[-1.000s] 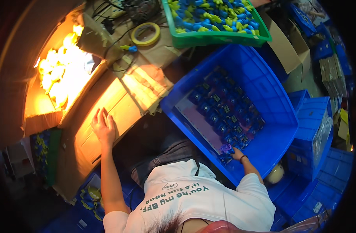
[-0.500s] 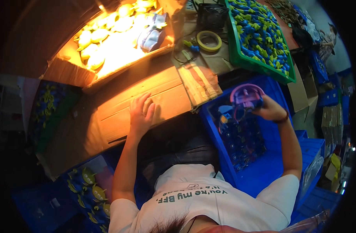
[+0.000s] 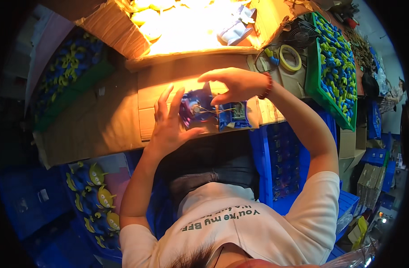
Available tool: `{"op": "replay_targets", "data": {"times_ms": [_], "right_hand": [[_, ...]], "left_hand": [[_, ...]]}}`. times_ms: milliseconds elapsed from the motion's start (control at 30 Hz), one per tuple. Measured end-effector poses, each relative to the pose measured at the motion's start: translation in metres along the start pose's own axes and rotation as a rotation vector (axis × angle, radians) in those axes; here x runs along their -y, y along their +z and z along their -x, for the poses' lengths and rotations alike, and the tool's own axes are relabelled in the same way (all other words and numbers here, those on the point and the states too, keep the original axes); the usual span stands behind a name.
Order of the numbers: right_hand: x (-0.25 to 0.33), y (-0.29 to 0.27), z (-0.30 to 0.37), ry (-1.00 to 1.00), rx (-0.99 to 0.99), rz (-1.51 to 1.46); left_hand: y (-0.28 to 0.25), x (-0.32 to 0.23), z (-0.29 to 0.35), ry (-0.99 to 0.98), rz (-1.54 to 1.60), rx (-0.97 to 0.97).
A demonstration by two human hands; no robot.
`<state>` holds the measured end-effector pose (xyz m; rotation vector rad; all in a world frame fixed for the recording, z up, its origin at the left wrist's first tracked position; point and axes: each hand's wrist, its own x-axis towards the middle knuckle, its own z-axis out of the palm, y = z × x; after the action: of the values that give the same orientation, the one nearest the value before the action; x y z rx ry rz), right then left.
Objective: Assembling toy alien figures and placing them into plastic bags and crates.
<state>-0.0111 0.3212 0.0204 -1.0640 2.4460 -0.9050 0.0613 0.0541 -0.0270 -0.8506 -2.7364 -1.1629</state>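
On the cardboard surface in front of me lies an opened blue and purple toy shell (image 3: 199,110). Thin wires run from its round inner part to a blue piece with a circuit board (image 3: 234,117) at its right. My left hand (image 3: 168,131) is beside the shell's left side, fingers and thumb spread around it. Over the upper right of the shell, my right hand (image 3: 238,83) curves down with thumb and fingers apart. Its thumb tip is close to the shell; whether it touches I cannot tell.
A brightly lit cardboard box (image 3: 177,56) of yellow and pale blue toy parts stands at the back. A tape roll (image 3: 290,50) and green tray (image 3: 315,85) of blue and yellow pieces are right. Blue bins (image 3: 265,156) flank me; alien figures (image 3: 105,196) lie lower left.
My right hand has moved left from the blue bin to the cardboard, and the toy shell has come with it. My left hand has shifted beside the shell. The whole view has turned.
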Motion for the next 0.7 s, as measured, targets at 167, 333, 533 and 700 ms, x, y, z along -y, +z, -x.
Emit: {"op": "replay_targets", "data": {"times_ms": [167, 333, 533, 700], "right_hand": [[0.018, 0.005, 0.074, 0.145, -0.083, 0.129], [0.011, 0.053, 0.092, 0.183, -0.178, 0.24], [0.029, 0.044, 0.084, 0.22, -0.255, 0.388], [0.036, 0.032, 0.081, 0.149, -0.28, 0.448]], "left_hand": [[0.009, 0.003, -0.024, 0.048, -0.27, 0.171], [0.015, 0.001, -0.049, 0.05, -0.291, 0.283], [0.0, -0.011, -0.053, 0.042, -0.349, 0.371], [-0.006, -0.007, -0.048, 0.106, -0.269, 0.417]]}}
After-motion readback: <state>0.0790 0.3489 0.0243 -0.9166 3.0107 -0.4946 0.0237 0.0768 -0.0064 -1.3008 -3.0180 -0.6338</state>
